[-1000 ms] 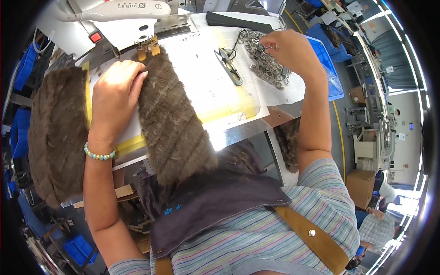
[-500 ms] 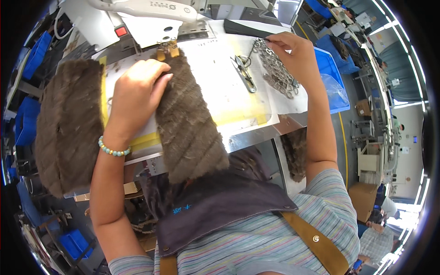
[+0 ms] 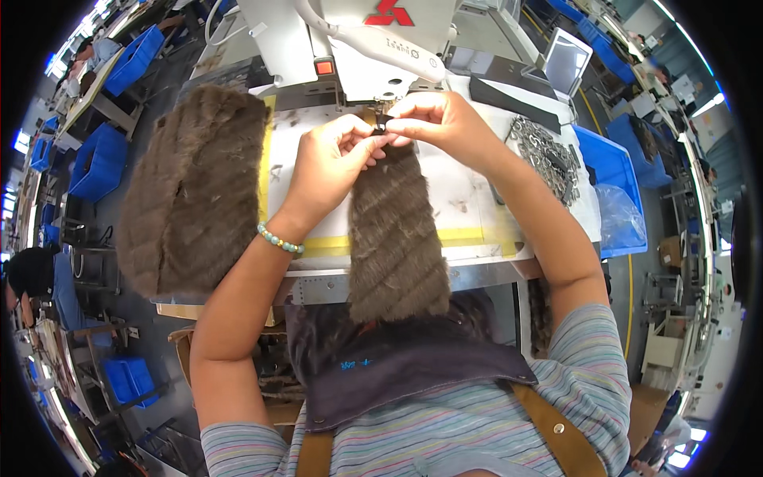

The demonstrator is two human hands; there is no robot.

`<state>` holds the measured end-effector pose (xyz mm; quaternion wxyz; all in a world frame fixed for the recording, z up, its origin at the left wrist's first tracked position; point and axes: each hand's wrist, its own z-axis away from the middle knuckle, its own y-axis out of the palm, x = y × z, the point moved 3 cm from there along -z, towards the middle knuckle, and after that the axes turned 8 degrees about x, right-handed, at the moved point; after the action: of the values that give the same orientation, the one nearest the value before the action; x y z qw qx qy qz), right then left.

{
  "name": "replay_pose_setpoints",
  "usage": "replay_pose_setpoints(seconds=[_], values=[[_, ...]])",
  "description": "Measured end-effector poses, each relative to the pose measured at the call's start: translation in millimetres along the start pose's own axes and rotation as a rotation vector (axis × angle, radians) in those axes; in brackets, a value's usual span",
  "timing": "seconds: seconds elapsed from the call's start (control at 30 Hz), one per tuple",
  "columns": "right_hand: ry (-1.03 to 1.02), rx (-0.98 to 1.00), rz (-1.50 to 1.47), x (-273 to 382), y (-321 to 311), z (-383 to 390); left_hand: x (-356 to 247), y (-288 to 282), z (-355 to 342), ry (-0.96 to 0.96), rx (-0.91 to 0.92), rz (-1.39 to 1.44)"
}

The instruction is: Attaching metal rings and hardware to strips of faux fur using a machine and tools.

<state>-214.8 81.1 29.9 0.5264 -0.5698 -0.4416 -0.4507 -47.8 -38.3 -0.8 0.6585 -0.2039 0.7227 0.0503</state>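
Note:
My left hand (image 3: 332, 157) and my right hand (image 3: 447, 131) meet fingertip to fingertip just under the needle area of a white sewing machine (image 3: 381, 46). Both are closed in a pinch on a small black piece with a glint of metal (image 3: 381, 126); its exact kind is too small to make out. Below the fingers, a long brown fur strip (image 3: 397, 238) runs from the machine over the table's near edge. Its top end is partly covered by my hands. A beaded bracelet (image 3: 280, 240) circles my left wrist.
A larger brown fur piece (image 3: 199, 187) lies at the left. Right of my right forearm is a heap of metal hooks (image 3: 548, 159), with a black strip (image 3: 515, 103) behind it. A blue bin (image 3: 616, 159) with clear plastic stands beyond. Yellow tape (image 3: 469, 236) edges the white work surface.
My right hand has come left from the metal heap to the machine, meeting my left hand at a small dark piece. The whole view has shifted, and my right forearm now hides most of the snips.

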Motion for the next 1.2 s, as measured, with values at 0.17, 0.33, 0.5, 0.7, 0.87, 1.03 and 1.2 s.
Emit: replay_pose_setpoints(seconds=[0.17,0.33,0.5,0.7,0.87,1.03,1.2], values=[[0.098,-0.065,-0.027,-26.2,2.7,1.9,2.8,0.6,1.8,0.115,-0.063,-0.176],[-0.004,-0.066,0.200,-13.2,6.3,4.4,-0.1,0.6,0.9,0.120,-0.053,-0.309],[-0.057,-0.030,0.154,-9.8,2.8,6.2,3.1,3.1,0.9,0.165,-0.055,-0.286],[-0.432,-0.254,0.656,-0.7,10.2,9.4,-2.3,0.8,0.5,0.112,-0.102,-0.365],[-0.596,-0.328,1.134,-19.3,9.5,-0.5,3.1,6.3,0.9,0.372,-0.011,-0.828],[-0.581,-0.268,1.207,-27.1,17.5,-10.2,-5.3,7.2,4.9,0.407,0.030,-0.901],[-0.515,-0.261,1.199,-33.6,19.1,-4.7,-5.7,5.2,6.1,0.409,0.023,-0.884]])
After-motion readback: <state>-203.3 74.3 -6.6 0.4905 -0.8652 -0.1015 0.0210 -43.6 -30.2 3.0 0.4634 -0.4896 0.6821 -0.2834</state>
